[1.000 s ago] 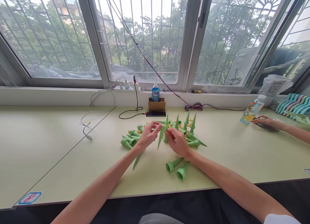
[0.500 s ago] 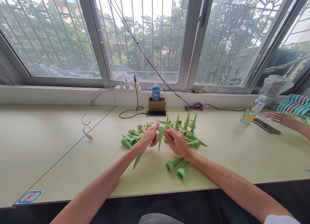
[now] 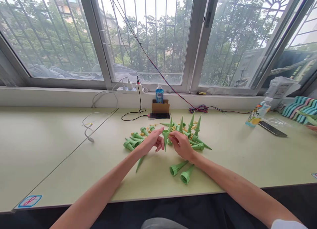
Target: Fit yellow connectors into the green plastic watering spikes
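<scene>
Over the front of a pile, a green plastic watering spike (image 3: 165, 140) hangs point down, its threaded cup facing up. My left hand (image 3: 154, 140) holds it from the left, thumb at the rim and the other fingers loosely curled beside it. On its right side my right hand (image 3: 182, 144) pinches a small yellow valve against the spike, mostly hidden by the fingertips. Behind stand several upright green spikes (image 3: 191, 124) among small yellow pieces. More spikes (image 3: 133, 141) lie by my left forearm, and two loose ones (image 3: 185, 176) lie near my right wrist.
At the back, a blue bottle (image 3: 159, 94) stands in a cardboard box (image 3: 160, 107) behind a phone (image 3: 159, 116). On the right are a drink bottle (image 3: 259, 112), another phone (image 3: 272, 129) and teal hangers (image 3: 299, 108). A white cable (image 3: 89, 136) lies left. Another person's hand (image 3: 311, 127) shows at the right edge.
The held spike has shifted slightly right and turned more upright, its cup opening now showing. My left fingers have loosened. The other person's hand has drawn back to the right edge.
</scene>
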The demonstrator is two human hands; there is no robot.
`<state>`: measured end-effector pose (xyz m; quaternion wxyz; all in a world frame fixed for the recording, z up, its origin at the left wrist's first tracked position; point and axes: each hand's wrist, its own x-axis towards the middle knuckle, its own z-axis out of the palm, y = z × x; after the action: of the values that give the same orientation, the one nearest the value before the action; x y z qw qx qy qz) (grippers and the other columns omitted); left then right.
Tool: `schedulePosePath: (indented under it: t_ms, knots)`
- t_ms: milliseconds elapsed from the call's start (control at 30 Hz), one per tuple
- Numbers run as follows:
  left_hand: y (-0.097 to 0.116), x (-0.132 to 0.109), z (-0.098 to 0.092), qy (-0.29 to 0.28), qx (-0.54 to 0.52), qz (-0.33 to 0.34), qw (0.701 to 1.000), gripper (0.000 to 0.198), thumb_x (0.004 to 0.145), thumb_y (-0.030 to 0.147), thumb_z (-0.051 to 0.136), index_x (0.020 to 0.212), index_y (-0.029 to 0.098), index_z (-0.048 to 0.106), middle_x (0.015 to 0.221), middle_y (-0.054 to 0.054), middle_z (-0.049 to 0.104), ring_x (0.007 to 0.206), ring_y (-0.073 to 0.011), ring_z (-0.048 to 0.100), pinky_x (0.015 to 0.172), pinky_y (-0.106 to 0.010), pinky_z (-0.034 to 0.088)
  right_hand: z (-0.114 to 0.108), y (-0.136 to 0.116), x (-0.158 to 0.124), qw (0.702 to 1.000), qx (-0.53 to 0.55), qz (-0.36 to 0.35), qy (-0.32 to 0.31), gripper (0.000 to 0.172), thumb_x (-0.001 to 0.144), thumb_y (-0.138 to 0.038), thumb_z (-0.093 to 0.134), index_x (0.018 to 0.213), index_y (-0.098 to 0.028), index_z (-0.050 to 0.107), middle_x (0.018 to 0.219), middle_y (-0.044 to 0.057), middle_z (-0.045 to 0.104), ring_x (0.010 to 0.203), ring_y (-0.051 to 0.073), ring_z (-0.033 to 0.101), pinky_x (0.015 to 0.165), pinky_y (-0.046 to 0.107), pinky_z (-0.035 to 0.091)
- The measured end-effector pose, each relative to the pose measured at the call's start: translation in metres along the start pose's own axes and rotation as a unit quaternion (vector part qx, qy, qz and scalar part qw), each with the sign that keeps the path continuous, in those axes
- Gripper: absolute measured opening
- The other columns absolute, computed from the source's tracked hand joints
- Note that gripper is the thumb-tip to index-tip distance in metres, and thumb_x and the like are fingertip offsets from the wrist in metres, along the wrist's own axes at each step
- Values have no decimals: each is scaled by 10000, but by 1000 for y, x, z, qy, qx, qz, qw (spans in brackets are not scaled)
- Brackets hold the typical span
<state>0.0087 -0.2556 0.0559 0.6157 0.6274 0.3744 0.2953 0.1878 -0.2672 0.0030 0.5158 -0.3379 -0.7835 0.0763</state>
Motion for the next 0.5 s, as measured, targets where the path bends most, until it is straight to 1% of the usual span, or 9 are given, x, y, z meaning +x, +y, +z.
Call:
schedulePosePath:
  t_ms: [333,500]
  knots:
    - [-1,1,-2,-21,-10,2,1000,530,855,696,421,784,173,467,523,-46,621,363,-110,465,421,-242,356,-1,1,0,1000,6,11,-5,128,968,-228,451,897,-192,552,738,7,569,604,117,480,592,234,393]
    - [-2,1,-2,-21,-15,7,1000,516,854,692,432,834,177,465,533,-45,631,373,-124,487,421,-243,361,-2,0,0,1000,9,14,-8,148,975,-248,441,887,-191,546,727,5,559,595,115,467,585,235,392]
